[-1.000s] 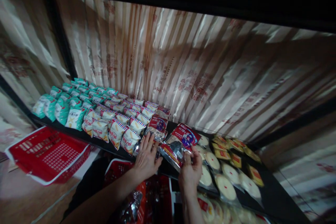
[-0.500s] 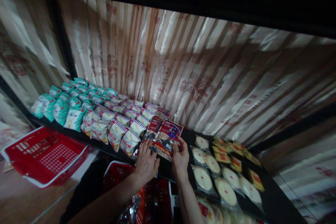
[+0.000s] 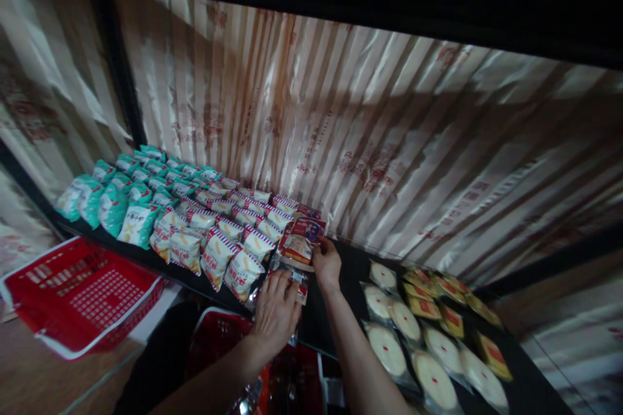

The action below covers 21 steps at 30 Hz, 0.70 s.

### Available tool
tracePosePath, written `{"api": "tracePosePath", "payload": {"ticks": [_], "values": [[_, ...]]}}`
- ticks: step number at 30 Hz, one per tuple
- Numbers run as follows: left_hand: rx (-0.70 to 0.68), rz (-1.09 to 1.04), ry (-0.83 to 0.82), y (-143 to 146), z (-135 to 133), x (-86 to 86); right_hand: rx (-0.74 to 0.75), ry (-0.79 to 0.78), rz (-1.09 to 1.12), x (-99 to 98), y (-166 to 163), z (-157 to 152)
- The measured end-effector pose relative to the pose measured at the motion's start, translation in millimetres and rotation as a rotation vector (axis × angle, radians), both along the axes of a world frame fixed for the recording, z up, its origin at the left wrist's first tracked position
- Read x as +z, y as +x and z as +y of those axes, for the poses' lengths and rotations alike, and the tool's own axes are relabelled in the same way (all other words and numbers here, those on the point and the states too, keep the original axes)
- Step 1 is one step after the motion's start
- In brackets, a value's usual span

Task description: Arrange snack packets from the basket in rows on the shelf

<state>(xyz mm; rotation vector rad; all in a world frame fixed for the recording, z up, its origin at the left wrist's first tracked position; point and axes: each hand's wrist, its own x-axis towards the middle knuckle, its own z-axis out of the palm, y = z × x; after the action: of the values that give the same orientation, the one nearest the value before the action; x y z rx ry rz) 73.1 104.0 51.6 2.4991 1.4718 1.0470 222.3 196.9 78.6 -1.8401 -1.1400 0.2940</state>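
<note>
Right of striped bags point(image 3: 221, 257) already in rows, our right hand point(image 3: 328, 266) pinches a red packet point(image 3: 298, 248); our left hand point(image 3: 277, 308) covers another packet point(image 3: 302, 290), grip unclear. Below the bags, packages point(image 3: 249, 397) remain in a basket point(image 3: 219, 328).

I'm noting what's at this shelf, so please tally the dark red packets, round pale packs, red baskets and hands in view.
Dark red packets: at least 3, overlapping
Round pale packs: 7
Red baskets: 2, one partly hidden
Left hand and right hand: 2
Total: at least 14
</note>
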Motion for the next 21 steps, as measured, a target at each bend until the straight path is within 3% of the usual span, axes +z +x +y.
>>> {"api": "tracePosePath", "payload": {"ticks": [8,12,17,21], "values": [[-0.013,-0.07,-0.014,-0.6,-0.6,2.5,-0.017,-0.088,-0.11,-2.5,-3.4,10.5],[-0.053,-0.116,0.014,-4.2,-3.6,6.3,-0.041,-0.024,-0.106,-0.8,-3.3,-2.5],[-0.111,-0.297,0.046,-32.4,-21.6,3.8,-0.121,0.284,0.198,-6.3,-10.7,-49.9],[0.002,-0.434,-0.025,-74.0,-58.4,-32.1,-0.202,0.367,0.468,-29.8,-29.4,-115.9]]}}
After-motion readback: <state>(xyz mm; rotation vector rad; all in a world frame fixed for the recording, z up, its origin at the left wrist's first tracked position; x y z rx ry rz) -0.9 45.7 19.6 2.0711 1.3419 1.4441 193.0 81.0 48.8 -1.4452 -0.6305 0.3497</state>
